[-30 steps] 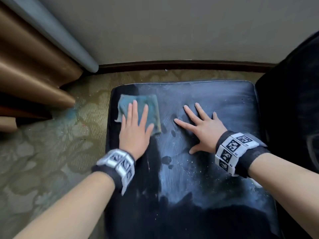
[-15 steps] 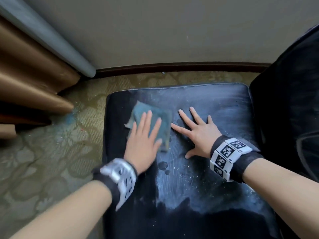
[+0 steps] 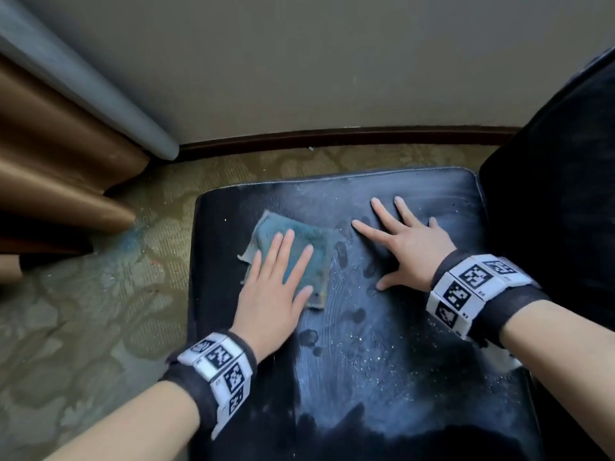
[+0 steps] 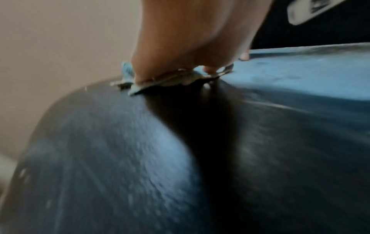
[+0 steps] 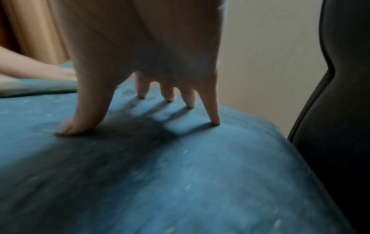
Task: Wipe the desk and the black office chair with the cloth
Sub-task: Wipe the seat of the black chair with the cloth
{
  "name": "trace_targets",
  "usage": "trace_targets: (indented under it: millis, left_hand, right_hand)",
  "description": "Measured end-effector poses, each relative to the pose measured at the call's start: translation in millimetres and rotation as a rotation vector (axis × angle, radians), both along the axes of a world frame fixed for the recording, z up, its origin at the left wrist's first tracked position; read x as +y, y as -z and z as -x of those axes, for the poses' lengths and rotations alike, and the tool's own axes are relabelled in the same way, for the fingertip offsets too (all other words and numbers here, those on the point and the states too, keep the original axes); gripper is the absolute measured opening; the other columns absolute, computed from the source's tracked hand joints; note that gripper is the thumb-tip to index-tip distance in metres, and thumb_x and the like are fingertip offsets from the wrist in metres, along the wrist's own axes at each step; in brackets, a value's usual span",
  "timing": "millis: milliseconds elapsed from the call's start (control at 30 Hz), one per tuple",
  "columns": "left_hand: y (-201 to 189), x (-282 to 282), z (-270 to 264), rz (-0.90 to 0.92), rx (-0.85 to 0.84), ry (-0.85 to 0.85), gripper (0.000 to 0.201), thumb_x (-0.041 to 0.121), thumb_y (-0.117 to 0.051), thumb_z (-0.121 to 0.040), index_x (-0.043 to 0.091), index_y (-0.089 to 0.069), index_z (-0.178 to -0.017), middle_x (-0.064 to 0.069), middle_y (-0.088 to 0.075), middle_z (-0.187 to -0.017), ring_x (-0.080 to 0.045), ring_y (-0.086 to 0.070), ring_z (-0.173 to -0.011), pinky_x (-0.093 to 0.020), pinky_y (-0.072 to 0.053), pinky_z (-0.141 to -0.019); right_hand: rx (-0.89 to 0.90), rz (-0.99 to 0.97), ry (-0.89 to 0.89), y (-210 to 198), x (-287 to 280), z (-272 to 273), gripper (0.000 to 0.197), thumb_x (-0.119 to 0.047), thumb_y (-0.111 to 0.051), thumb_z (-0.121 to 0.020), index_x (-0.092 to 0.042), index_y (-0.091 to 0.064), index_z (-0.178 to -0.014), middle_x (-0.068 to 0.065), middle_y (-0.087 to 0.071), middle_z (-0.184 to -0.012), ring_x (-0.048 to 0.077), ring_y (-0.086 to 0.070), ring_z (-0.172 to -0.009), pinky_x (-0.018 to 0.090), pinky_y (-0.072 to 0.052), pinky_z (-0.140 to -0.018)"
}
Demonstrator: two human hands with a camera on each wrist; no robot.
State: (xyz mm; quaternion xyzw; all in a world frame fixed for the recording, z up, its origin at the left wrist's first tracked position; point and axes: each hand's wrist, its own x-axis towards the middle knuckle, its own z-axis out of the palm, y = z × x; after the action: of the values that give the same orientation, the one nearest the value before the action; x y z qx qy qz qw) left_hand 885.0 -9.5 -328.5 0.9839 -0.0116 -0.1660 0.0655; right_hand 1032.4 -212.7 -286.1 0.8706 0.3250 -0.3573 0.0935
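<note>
Left hand (image 3: 271, 296) flat on the folded teal terry cloth (image 3: 299, 241), fingers (image 3: 285, 249) straight and spread, pressing it onto the dusty black leather chair seat (image 3: 382, 361). Cloth sits under and just ahead of those fingers, its far edge poking out past the fingertips. Right hand (image 3: 411, 251) just beside it, apart from the cloth, palm down with fingers (image 5: 212, 109) splayed straight, tips touching the bare seat. Wet smears and pale grit on the seat near both wrists. Black chair backrest (image 3: 559, 211) off past the right hand. Patterned olive carpet (image 3: 83, 311) and tan curtain (image 3: 50, 168) off past the left hand
</note>
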Motion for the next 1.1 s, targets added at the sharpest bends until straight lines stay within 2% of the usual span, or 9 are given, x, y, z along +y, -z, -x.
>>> trace_targets:
  millis: [100, 267, 500, 667, 767, 900, 967, 1033, 1100]
  left_hand:
    - [-2, 18, -19, -0.028, 0.066, 0.04, 0.064, 0.054, -0.013, -0.094, 0.025, -0.013, -0.151, -0.009, -0.015, -0.158, -0.023, -0.018, -0.145, -0.046, -0.029, -0.114]
    - [0, 10, -109, -0.064, 0.104, -0.227, 0.059, 0.047, -0.019, -0.1, 0.028, 0.004, -0.151, -0.006, 0.013, -0.159, -0.022, 0.012, -0.147, -0.043, 0.001, -0.119]
    - [-2, -32, 8, 0.057, 0.049, -0.003, 0.061, 0.05, -0.026, -0.092, 0.025, -0.026, -0.148, -0.01, -0.022, -0.156, -0.027, -0.023, -0.143, -0.047, -0.026, -0.109]
    - [-5, -17, -101, 0.007, 0.108, -0.149, 0.061, 0.053, -0.018, -0.099, 0.032, 0.006, -0.15, -0.001, 0.017, -0.158, -0.018, 0.011, -0.147, -0.042, -0.001, -0.119]
    - [-1, -28, -128, -0.012, 0.117, -0.219, 0.06, 0.047, -0.022, -0.1, 0.028, 0.002, -0.152, -0.004, 0.011, -0.16, -0.022, 0.011, -0.147, -0.044, 0.001, -0.119]
    - [1, -48, -50, 0.007, -0.041, -0.014, 0.06, 0.045, -0.027, -0.092, 0.022, -0.032, -0.147, -0.01, -0.023, -0.156, -0.03, -0.023, -0.144, -0.05, -0.028, -0.111]
    - [1, -50, -15, 0.047, -0.009, 0.005, 0.06, 0.046, -0.029, -0.09, 0.023, -0.037, -0.144, -0.008, -0.03, -0.153, -0.028, -0.03, -0.141, -0.048, -0.027, -0.107]
    - [-4, -48, -25, 0.039, 0.037, -0.015, 0.061, 0.05, -0.022, -0.09, 0.027, -0.031, -0.147, -0.004, -0.022, -0.156, -0.025, -0.027, -0.142, -0.048, -0.026, -0.109]
    - [-4, -46, -60, -0.009, 0.042, 0.016, 0.061, 0.054, -0.013, -0.094, 0.032, -0.008, -0.15, 0.001, 0.005, -0.158, -0.022, -0.005, -0.148, -0.047, -0.015, -0.117]
  right_hand:
    - [-0.061, 0.023, -0.037, -1, -6, -6, 0.108, -0.06, -0.066, -0.072, -0.045, 0.012, -0.144, -0.011, 0.023, -0.154, 0.024, 0.016, -0.144, 0.063, -0.015, -0.109]
    - [-0.028, 0.015, 0.032, 4, -8, -2, 0.111, -0.056, -0.069, -0.071, -0.045, 0.013, -0.144, -0.013, 0.026, -0.153, 0.026, 0.02, -0.143, 0.064, -0.021, -0.107]
    - [-0.008, -0.011, 0.031, 2, -8, -7, 0.111, -0.057, -0.07, -0.07, -0.045, 0.011, -0.145, -0.013, 0.024, -0.153, 0.025, 0.019, -0.143, 0.064, -0.022, -0.106]
    - [0.007, -0.036, 0.019, 3, -12, -9, 0.111, -0.059, -0.069, -0.069, -0.044, 0.011, -0.145, -0.014, 0.023, -0.154, 0.025, 0.018, -0.143, 0.064, -0.023, -0.107]
    - [0.037, -0.036, 0.011, 1, -14, -12, 0.112, -0.057, -0.071, -0.069, -0.042, 0.009, -0.146, -0.015, 0.022, -0.154, 0.025, 0.018, -0.143, 0.066, -0.024, -0.105]
    - [0.072, -0.062, 0.019, -1, -16, -17, 0.111, -0.046, -0.075, -0.07, -0.037, 0.003, -0.148, -0.015, 0.019, -0.154, 0.023, 0.018, -0.143, 0.067, -0.022, -0.105]
    - [0.058, -0.08, 0.032, 1, -18, -15, 0.109, -0.044, -0.075, -0.072, -0.035, 0.002, -0.149, -0.015, 0.02, -0.154, 0.02, 0.019, -0.143, 0.065, -0.019, -0.107]
    - [0.043, -0.085, 0.044, 2, -18, -13, 0.107, -0.043, -0.074, -0.074, -0.034, 0.002, -0.149, -0.012, 0.021, -0.154, 0.018, 0.019, -0.143, 0.062, -0.016, -0.108]
    - [0.035, -0.099, 0.064, 4, -19, -11, 0.108, -0.042, -0.074, -0.073, -0.033, 0.001, -0.149, -0.009, 0.022, -0.155, 0.018, 0.019, -0.143, 0.061, -0.016, -0.109]
